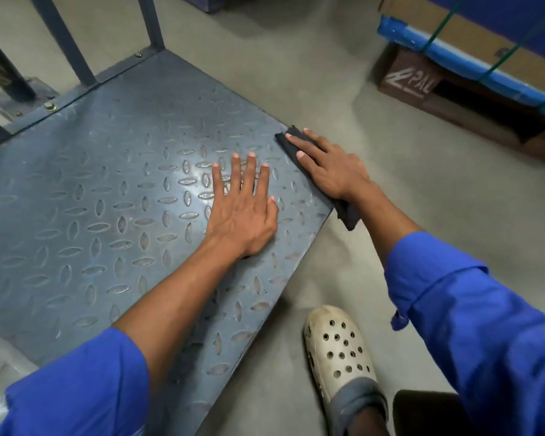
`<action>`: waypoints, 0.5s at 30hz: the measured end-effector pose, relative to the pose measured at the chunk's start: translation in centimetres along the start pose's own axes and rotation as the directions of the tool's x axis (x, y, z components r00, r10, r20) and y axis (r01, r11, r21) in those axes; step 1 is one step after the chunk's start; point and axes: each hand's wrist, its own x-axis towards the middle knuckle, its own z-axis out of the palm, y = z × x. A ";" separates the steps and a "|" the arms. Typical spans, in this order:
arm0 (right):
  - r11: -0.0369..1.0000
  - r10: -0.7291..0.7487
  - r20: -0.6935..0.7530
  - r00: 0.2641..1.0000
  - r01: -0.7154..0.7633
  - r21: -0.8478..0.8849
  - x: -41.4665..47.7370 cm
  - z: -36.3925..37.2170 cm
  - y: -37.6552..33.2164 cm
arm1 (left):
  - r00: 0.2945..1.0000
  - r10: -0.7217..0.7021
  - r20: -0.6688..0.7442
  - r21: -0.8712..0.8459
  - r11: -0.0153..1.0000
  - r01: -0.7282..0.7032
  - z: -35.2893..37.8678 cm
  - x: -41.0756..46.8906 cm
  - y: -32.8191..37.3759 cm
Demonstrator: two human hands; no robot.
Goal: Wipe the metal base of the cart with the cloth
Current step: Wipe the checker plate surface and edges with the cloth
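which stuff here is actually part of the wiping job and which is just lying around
Part of the job:
- metal base of the cart
- dark cloth along its right edge
- right hand flat on the cloth
- left hand flat on the base

Just lying about:
- wooden pallet
- blue-wrapped load

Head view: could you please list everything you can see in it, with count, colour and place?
base: one, grey-blue tread plate, left and centre, on the floor
uprights: several, grey-blue, far edge of the base
cloth: one, black, on the base's right edge, under the right hand
floor: grey, all around
pallet: one, brown, upper right
load: cardboard with blue wrap and green straps, on the pallet
clog: one, off-white, bottom centre on the floor
sleeves: two, blue
left hand: flat on the base, fingers spread
right hand: flat on the cloth
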 end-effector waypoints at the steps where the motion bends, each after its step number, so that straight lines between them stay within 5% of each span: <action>1: 1.000 -0.006 0.011 1.000 0.006 0.010 0.8 -0.2 -0.3 | 1.000 0.002 -0.004 -0.006 1.000 -0.002 0.0 0.1 0.2; 5: 0.999 -0.028 0.058 0.998 0.025 0.047 2.8 -0.6 -1.5 | 1.000 0.015 -0.016 -0.021 1.000 -0.016 0.1 -0.2 0.2; 10: 0.960 0.260 -0.135 0.956 -0.240 0.147 -2.7 2.5 -0.6 | 0.998 0.060 -0.026 -0.022 0.998 -0.060 0.2 -1.2 0.1; 15: 0.927 0.342 -0.207 0.917 -0.293 0.235 -2.0 5.2 -0.4 | 0.998 0.056 -0.025 -0.027 0.998 -0.057 0.4 -1.0 0.4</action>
